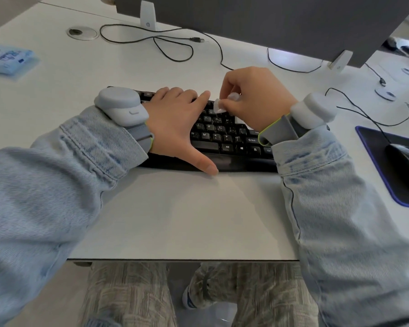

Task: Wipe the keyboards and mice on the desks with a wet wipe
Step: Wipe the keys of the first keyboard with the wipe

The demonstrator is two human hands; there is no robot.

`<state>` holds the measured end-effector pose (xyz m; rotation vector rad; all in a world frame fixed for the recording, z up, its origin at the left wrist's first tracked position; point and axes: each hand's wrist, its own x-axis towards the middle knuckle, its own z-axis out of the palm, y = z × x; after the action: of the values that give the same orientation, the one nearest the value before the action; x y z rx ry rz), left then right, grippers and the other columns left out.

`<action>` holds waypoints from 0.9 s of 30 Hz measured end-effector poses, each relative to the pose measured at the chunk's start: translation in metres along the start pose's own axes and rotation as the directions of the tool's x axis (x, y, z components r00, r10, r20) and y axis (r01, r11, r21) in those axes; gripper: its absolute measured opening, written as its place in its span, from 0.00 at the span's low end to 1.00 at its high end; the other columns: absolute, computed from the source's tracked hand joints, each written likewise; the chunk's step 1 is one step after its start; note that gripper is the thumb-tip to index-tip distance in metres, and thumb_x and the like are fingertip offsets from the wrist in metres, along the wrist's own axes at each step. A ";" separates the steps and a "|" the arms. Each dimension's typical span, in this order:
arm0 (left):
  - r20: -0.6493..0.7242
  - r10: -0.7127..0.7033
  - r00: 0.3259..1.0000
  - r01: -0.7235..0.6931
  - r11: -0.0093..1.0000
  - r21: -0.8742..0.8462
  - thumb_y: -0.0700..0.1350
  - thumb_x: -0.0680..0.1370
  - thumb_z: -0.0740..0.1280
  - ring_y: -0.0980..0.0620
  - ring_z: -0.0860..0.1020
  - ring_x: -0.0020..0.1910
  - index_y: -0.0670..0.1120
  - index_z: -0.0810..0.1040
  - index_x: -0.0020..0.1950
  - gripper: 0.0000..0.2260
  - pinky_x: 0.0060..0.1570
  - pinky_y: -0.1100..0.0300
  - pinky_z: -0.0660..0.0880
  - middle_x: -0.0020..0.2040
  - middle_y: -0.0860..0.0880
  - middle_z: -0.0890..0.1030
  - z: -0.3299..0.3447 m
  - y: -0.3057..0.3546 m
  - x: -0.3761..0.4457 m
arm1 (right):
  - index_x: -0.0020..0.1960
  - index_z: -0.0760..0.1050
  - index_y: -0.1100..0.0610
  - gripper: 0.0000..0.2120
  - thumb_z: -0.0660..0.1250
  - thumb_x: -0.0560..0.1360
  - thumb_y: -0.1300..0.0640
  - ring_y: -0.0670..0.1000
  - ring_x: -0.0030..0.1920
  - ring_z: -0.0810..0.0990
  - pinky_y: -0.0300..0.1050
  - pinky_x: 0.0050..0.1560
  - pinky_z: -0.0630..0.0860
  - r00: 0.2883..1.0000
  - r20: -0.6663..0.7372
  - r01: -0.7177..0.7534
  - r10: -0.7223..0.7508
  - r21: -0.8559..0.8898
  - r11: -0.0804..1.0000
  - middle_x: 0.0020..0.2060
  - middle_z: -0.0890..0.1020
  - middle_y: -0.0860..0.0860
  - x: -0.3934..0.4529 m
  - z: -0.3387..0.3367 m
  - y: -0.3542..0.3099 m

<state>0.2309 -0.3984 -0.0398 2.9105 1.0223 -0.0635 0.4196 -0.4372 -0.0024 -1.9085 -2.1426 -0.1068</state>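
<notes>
- Keyboard [224, 138]: black, lying on the white desk [175, 208] below the dark monitor panel [257, 22]; its left and right ends are covered by the arms.
- Left hand [175, 123]: resting flat on the keyboard's left half, fingers straight, thumb stretched to the front edge.
- Right hand [250, 97]: raised over the upper key rows, fingers curled, pinching a small white wet wipe [217, 106] that touches the keys.
- Mouse [405, 161]: black, corded, on a dark mouse pad [373, 142] at the right, well apart from both hands.
- Wipe packet [7, 60]: pale blue, far left of the desk.
- Loose black cables [170, 43]: behind the keyboard.
</notes>
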 end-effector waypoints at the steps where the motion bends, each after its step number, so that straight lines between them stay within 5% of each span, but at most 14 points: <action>1: -0.002 0.000 1.000 0.000 1.000 0.001 0.87 0.50 0.54 0.44 0.64 0.70 0.46 0.46 0.82 0.70 0.74 0.49 0.57 0.71 0.48 0.66 0.000 0.000 0.001 | 0.45 0.79 0.53 0.04 0.68 0.74 0.54 0.47 0.42 0.73 0.38 0.42 0.64 1.000 0.024 0.015 -0.015 -0.002 1.000 0.40 0.77 0.46 0.000 0.001 -0.002; 4: -0.005 0.006 1.000 -0.006 1.000 -0.001 0.87 0.50 0.55 0.44 0.64 0.71 0.46 0.46 0.82 0.70 0.74 0.49 0.57 0.71 0.48 0.66 0.001 0.000 0.001 | 0.45 0.79 0.54 0.04 0.67 0.74 0.54 0.47 0.43 0.73 0.39 0.43 0.65 0.999 0.041 -0.010 0.011 -0.039 0.999 0.40 0.76 0.46 -0.001 0.002 0.002; 9: -0.005 0.007 1.000 -0.007 1.000 -0.004 0.86 0.51 0.57 0.44 0.64 0.71 0.45 0.46 0.82 0.70 0.74 0.49 0.57 0.71 0.47 0.67 0.000 0.002 0.001 | 0.45 0.79 0.54 0.05 0.67 0.73 0.53 0.47 0.44 0.75 0.41 0.45 0.70 0.984 -0.148 -0.092 0.099 0.054 0.994 0.40 0.77 0.46 0.003 0.002 0.008; 14: -0.011 0.011 1.000 -0.011 1.000 -0.002 0.87 0.50 0.54 0.43 0.65 0.71 0.45 0.47 0.81 0.70 0.75 0.47 0.57 0.71 0.47 0.67 0.001 0.001 0.002 | 0.45 0.80 0.53 0.05 0.66 0.73 0.54 0.46 0.43 0.73 0.38 0.39 0.65 0.998 -0.025 -0.059 0.059 -0.008 0.998 0.41 0.77 0.47 0.011 0.011 0.002; 19: 0.043 -0.016 0.999 0.016 1.000 -0.010 0.88 0.47 0.51 0.43 0.65 0.73 0.44 0.47 0.81 0.73 0.76 0.43 0.54 0.74 0.47 0.66 -0.006 -0.007 -0.001 | 0.45 0.80 0.55 0.06 0.66 0.73 0.56 0.48 0.44 0.76 0.42 0.45 0.73 0.991 -0.089 -0.101 0.105 0.045 0.994 0.40 0.78 0.48 0.010 0.007 0.007; 23: 0.093 -0.055 0.994 0.055 0.998 0.004 0.89 0.47 0.50 0.43 0.62 0.75 0.45 0.47 0.81 0.73 0.77 0.41 0.51 0.76 0.48 0.64 -0.010 -0.024 -0.011 | 0.46 0.81 0.54 0.06 0.67 0.73 0.54 0.47 0.43 0.75 0.39 0.44 0.68 0.997 -0.009 -0.080 0.080 -0.002 0.997 0.41 0.77 0.47 0.013 0.007 0.002; 27: 0.108 -0.081 0.991 0.079 0.997 0.025 0.88 0.47 0.52 0.44 0.57 0.78 0.47 0.44 0.82 0.72 0.78 0.40 0.45 0.78 0.49 0.60 -0.012 -0.038 -0.022 | 0.46 0.82 0.55 0.07 0.67 0.73 0.55 0.47 0.43 0.75 0.39 0.44 0.69 0.988 -0.094 -0.128 0.126 -0.011 0.992 0.40 0.77 0.47 0.013 -0.002 0.010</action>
<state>0.1900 -0.3815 -0.0285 2.8467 1.1263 -0.2355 0.4283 -0.4238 0.0017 -2.0023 -1.9613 -0.1858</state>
